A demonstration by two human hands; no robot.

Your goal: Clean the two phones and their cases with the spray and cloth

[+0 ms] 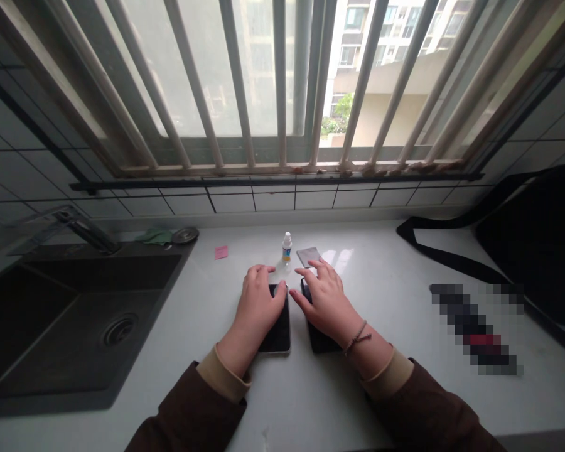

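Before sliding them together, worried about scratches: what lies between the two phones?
Head view: white countertop, with the right hand's little finger across its far end, separates the left phone and right phone.

A phone [279, 333] is covered by the left hand [258, 301] and a second phone [321, 339] by the right hand [324, 301], both lying on the counter [245, 402]. A small bottle [287, 247] and a gray sheet [308, 256] are seen just beyond, at frame center.

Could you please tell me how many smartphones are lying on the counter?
2: one smartphone under the left hand, the other smartphone under the right hand; no others show.
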